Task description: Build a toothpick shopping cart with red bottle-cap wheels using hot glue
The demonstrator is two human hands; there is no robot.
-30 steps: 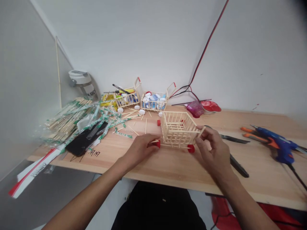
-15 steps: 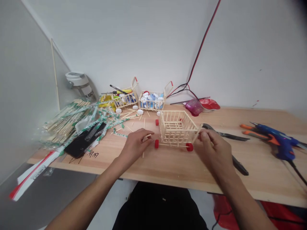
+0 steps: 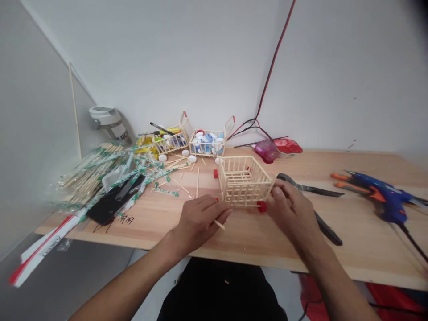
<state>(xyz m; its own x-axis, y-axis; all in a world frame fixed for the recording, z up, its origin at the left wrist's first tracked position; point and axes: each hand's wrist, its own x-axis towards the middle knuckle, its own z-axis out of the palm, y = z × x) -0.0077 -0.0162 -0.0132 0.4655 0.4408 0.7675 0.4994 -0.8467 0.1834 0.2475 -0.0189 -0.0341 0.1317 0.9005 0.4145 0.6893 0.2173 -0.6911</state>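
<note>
A small cart built of thin wooden sticks [image 3: 249, 183] stands in the middle of the table on red wheels [image 3: 261, 206]. My right hand [image 3: 290, 209] is closed at its near right corner, the fingertips partly hidden behind the thumb. Just in front of the cart's near left corner, my left hand [image 3: 200, 220] pinches a short wooden stick [image 3: 219, 224], whose end pokes out below the fingers. That hand covers most of the near left wheel. Another loose stick [image 3: 197, 183] lies to the left of the cart.
Behind are two similar carts, one filled with bottle caps [image 3: 207, 139]. Packaged sticks [image 3: 95, 171] and a black phone [image 3: 115, 200] lie at left. On the right rest black-handled pliers [image 3: 321, 191] and a blue glue gun [image 3: 389, 196]. A red dish [image 3: 287, 146] sits near the wall.
My left hand has moved right and nearer to me, with the short stick now pointing out below its fingers. My right hand stays at the cart's corner. The whole view has shifted slightly.
</note>
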